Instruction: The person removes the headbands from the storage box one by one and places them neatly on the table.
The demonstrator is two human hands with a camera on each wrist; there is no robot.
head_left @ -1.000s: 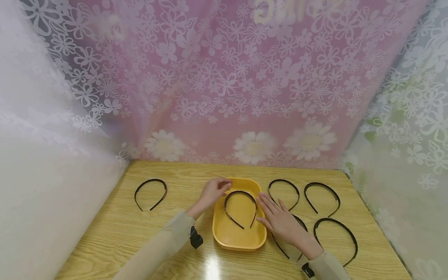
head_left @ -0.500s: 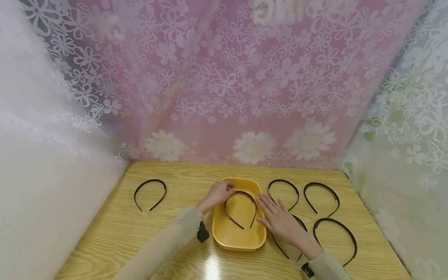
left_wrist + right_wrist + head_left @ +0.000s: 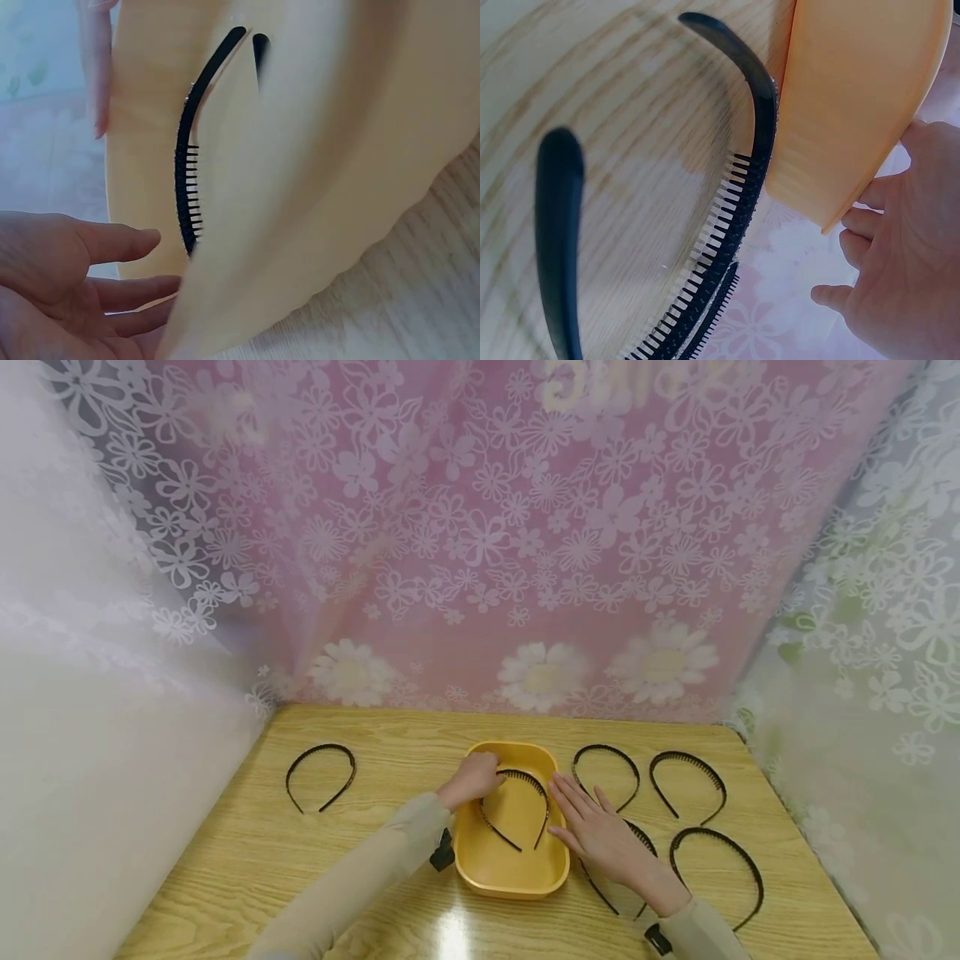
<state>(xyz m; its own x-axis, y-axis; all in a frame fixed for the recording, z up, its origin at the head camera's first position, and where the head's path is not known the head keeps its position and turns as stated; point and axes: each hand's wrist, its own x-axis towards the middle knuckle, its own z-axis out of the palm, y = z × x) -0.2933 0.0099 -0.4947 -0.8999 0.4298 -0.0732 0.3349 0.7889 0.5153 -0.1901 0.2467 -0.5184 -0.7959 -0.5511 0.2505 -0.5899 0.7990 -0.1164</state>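
A black toothed headband [image 3: 182, 161] lies inside the yellow plastic tray [image 3: 512, 891] at mid-table. My left hand [image 3: 476, 778] reaches over the tray's far left rim, fingertips close to the headband's curved top. In the left wrist view, thumb and fingers are spread apart with a gap short of the band, and the tray's wall hides some of the fingertips. My right hand [image 3: 609, 845] rests its straight fingers along the tray's right rim. Beneath that hand, another headband [image 3: 641, 837] on the table is partly covered.
On the wooden table [image 3: 390, 893], a headband [image 3: 322, 746] lies to the left. Right of the tray lie a headband [image 3: 609, 747] at the back, a second headband [image 3: 692, 757] and a nearer headband [image 3: 714, 832]. A pink floral curtain [image 3: 465, 568] hangs behind.
My left hand has moved right, from the tray's left rim in over the tray, to the headband's top. The right hand and the tray stay where they were.
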